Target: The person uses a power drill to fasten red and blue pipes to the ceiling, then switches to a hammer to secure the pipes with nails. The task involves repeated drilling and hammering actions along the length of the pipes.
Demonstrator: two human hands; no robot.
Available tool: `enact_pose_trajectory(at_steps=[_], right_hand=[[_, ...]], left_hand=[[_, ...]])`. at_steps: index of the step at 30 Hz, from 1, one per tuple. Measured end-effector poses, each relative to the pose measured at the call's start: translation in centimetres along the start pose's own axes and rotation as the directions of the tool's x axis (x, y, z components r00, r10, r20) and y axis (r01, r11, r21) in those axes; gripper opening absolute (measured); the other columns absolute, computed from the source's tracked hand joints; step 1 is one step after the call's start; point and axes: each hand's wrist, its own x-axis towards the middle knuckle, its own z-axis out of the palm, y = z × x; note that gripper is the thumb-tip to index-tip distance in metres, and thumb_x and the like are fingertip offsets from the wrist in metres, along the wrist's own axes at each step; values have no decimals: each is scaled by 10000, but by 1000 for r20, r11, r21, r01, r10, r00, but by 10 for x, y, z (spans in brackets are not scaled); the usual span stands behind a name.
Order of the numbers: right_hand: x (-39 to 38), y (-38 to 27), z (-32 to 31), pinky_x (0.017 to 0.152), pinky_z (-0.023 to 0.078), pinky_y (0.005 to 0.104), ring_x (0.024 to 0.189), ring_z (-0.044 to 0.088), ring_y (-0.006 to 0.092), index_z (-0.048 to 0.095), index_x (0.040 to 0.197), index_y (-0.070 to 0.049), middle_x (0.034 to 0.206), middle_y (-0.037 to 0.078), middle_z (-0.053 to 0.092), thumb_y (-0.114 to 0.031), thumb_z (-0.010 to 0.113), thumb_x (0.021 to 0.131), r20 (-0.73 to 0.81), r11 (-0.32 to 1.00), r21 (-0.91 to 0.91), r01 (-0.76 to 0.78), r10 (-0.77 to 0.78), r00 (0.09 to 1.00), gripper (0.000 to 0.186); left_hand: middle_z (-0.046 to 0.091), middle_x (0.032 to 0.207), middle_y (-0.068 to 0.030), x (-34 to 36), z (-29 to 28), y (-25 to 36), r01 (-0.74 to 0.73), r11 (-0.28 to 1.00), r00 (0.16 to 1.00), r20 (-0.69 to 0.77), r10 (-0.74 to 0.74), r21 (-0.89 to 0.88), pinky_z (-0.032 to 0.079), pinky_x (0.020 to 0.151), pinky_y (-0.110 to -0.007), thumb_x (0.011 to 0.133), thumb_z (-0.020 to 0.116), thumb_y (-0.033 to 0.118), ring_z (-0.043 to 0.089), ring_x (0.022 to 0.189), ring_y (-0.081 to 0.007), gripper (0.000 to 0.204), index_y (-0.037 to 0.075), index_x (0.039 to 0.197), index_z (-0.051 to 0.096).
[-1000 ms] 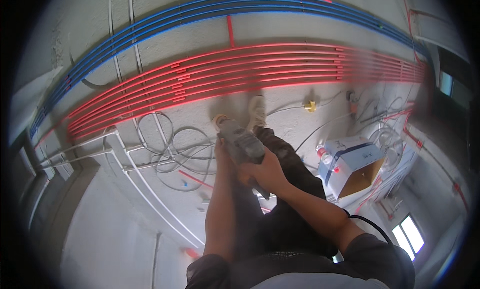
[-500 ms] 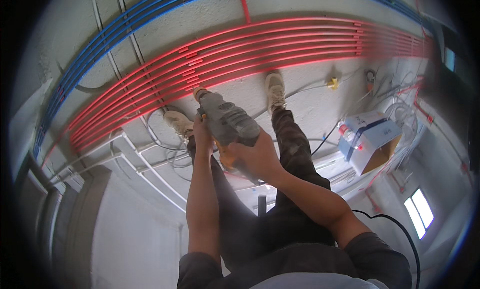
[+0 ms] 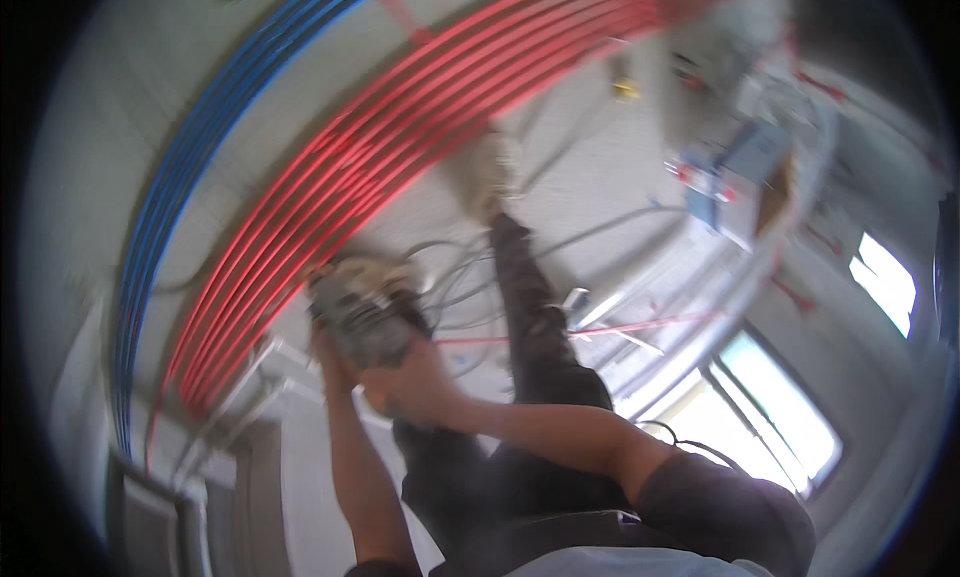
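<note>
The red pipe runs (image 3: pixel 350 167) lie just beyond the rotary hammer (image 3: pixel 362 322), so its nose is best kept clear of them; blur hides whether they touch. The right hand (image 3: pixel 415 379) wraps the rear end firmly; the left hand (image 3: pixel 330 357) supports the front, but how tightly its fingers close I cannot tell. Compared with half a second ago, a wide window (image 3: pixel 785 402) shows at near right, and the rotary hammer sits farther left and nearer.
</note>
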Motion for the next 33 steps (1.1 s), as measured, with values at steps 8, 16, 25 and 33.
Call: enact_pose_trajectory(at_steps=[8, 16, 25, 33], right_hand=[[9, -66, -56, 940, 543, 535, 1110, 674, 512, 510, 1378, 7, 1108, 318, 711, -234, 727, 875, -17, 951, -308, 7, -12, 1000, 599], [28, -93, -127, 880, 569, 525, 1028, 708, 490, 539, 1415, -1, 1028, 271, 742, -247, 775, 867, 27, 921, -388, 37, -29, 999, 646], [82, -130, -122, 769, 559, 357, 806, 694, 182, 646, 1160, 19, 896, 134, 725, -119, 784, 877, 98, 794, -546, 267, -255, 962, 343], [148, -136, -96, 667, 539, 286, 728, 654, 111, 646, 1053, 23, 874, 64, 702, -67, 753, 880, 12, 861, -488, 146, -161, 987, 222]], left_hand=[[715, 1156, -146, 24, 94, 18, 57, 998, 992, 108, -61, 39, 601, 934, -442, 1049, 482, 346, 717, 1040, -279, 447, 27, 1329, 621], [738, 1105, -153, 22, 190, 0, -184, 978, 950, 274, 152, 95, 640, 853, -423, 1064, 460, 391, 746, 955, -278, 481, 1, 1281, 637], [746, 1075, -134, 125, 233, -48, 142, 705, 990, 105, -96, -695, 640, 815, -405, 1048, 496, 364, 756, 924, -272, 420, 30, 1249, 656], [688, 1232, -74, 177, 258, -12, 23, 724, 999, 40, 6, -690, 606, 923, -345, 978, 573, 35, 697, 1114, -192, 384, 50, 1361, 598]])
